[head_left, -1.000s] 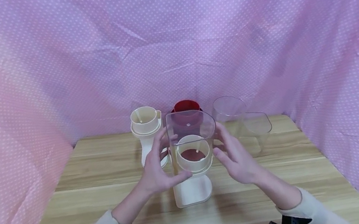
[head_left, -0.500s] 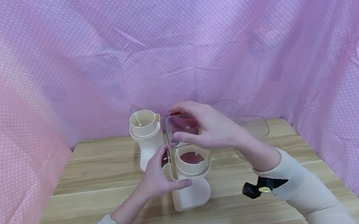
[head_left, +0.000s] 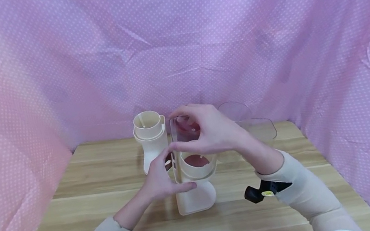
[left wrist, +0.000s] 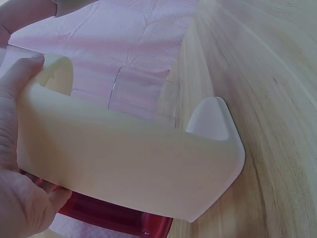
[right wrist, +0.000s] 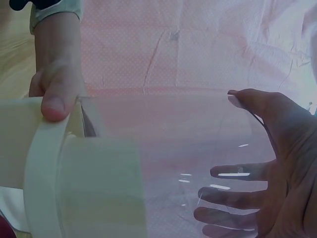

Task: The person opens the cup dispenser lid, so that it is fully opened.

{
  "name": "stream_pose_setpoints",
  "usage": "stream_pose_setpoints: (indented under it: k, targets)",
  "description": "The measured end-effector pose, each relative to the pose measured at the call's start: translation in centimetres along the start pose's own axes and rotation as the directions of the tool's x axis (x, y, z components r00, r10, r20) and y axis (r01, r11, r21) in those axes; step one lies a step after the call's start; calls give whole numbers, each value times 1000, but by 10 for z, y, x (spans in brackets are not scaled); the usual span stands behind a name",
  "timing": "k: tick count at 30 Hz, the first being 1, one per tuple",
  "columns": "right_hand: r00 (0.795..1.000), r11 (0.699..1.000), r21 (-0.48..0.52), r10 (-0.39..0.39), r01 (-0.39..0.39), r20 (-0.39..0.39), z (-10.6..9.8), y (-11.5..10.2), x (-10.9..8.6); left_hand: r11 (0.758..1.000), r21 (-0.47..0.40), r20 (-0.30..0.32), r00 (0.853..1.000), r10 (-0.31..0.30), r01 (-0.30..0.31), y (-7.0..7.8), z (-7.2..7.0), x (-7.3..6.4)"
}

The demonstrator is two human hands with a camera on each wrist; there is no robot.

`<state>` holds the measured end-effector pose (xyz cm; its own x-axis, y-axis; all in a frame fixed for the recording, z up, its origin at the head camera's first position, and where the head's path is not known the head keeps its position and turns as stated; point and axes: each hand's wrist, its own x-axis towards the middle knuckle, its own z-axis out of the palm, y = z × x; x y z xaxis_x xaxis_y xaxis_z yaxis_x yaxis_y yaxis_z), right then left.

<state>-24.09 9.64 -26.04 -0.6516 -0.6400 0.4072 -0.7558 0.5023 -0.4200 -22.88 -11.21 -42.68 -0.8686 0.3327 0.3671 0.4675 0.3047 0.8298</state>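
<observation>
A cream plastic stand [head_left: 197, 201] with a round collar and a flat foot stands upright mid-table. My left hand [head_left: 159, 182] grips its upper part at the collar, thumb in front and fingers behind. On top of the collar sits a clear plastic container [right wrist: 168, 119], its lower edge around the cream ring [right wrist: 101, 183]. My right hand [head_left: 211, 131] holds this container from above at its top rim. In the right wrist view the thumb lies along one edge and the fingers spread across the clear wall. The right hand hides part of the container in the head view.
Another cream stand [head_left: 151, 136] is behind to the left. A red stand [left wrist: 114, 213] is directly behind, mostly covered by my hand and the container. Two clear containers [head_left: 262, 128] stand at the back right, before a pink dotted cloth [head_left: 173, 51].
My right hand has moved from the container's right side up and over to its top rim, then slightly left. My left hand has stayed at the collar.
</observation>
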Motion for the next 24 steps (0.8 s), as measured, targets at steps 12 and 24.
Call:
stream_pose_setpoints:
  k: [12,24]
  targets:
    - [997,998,-58,-36,40,67,-9,1,-7,996,-87,-5,999,31,-32,-8,6,2]
    - [995,998,56,-9,4,100,-15,15,7,991,-92,-47,995,90,-94,-12,7,0]
